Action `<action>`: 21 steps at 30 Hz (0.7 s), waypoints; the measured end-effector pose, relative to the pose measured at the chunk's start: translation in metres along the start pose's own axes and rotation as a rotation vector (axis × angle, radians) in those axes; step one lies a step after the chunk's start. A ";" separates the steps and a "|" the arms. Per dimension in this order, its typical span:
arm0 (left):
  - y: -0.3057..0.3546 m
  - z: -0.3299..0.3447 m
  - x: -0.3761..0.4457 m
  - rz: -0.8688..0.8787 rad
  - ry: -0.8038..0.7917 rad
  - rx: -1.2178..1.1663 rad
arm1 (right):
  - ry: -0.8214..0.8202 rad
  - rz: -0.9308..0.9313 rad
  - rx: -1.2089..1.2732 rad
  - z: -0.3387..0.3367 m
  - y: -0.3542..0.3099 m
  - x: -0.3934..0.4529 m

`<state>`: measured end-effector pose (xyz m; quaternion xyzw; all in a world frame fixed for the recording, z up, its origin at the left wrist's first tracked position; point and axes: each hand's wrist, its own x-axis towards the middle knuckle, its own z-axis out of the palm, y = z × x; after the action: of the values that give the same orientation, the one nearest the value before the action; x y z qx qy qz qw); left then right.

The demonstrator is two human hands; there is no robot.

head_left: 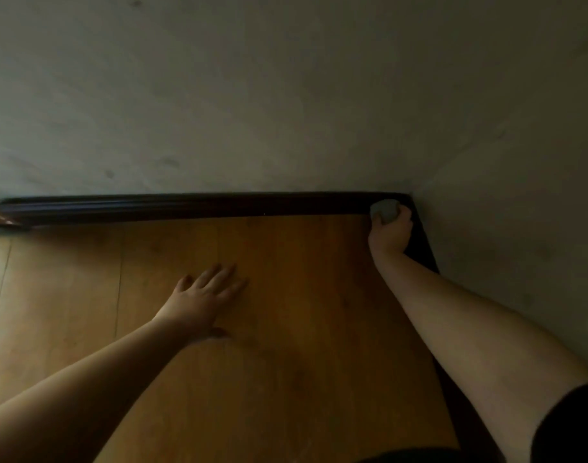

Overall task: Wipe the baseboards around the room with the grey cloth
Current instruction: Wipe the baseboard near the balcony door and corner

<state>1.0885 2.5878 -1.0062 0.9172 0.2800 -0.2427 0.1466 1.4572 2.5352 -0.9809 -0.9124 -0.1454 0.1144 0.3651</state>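
— Where are the hands?
— Right hand [390, 232] grips the grey cloth [384, 211] against the dark baseboard [199, 207] in the corner; left hand [204, 300] lies flat, fingers spread, on the wood-plank floor [286, 329].
— And around them?
— Pale walls [252, 95].

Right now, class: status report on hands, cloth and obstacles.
Right hand grips grey cloth at baseboard corner. Left hand flat on floor. Nothing blocking.
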 end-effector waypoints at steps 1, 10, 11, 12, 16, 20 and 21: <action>-0.003 0.002 -0.002 -0.005 0.005 -0.006 | -0.020 -0.010 0.003 0.001 0.000 -0.001; -0.032 0.013 -0.021 -0.053 0.073 -0.048 | -0.124 -0.014 0.099 0.040 -0.024 -0.052; -0.036 0.015 -0.024 -0.063 0.085 -0.056 | -0.141 -0.022 0.111 0.050 -0.030 -0.065; -0.038 0.017 -0.027 -0.071 0.091 -0.063 | -0.149 -0.023 0.118 0.060 -0.038 -0.078; -0.054 0.026 -0.043 -0.103 0.095 -0.073 | -0.199 -0.012 0.123 0.095 -0.072 -0.131; -0.069 0.034 -0.061 -0.151 0.100 -0.094 | -0.339 -0.087 0.132 0.128 -0.104 -0.185; -0.073 0.036 -0.066 -0.158 0.103 -0.099 | -0.360 -0.098 0.119 0.136 -0.112 -0.197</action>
<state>0.9848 2.6026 -1.0112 0.8952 0.3702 -0.1918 0.1576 1.2105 2.6297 -0.9788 -0.8459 -0.2454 0.2662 0.3915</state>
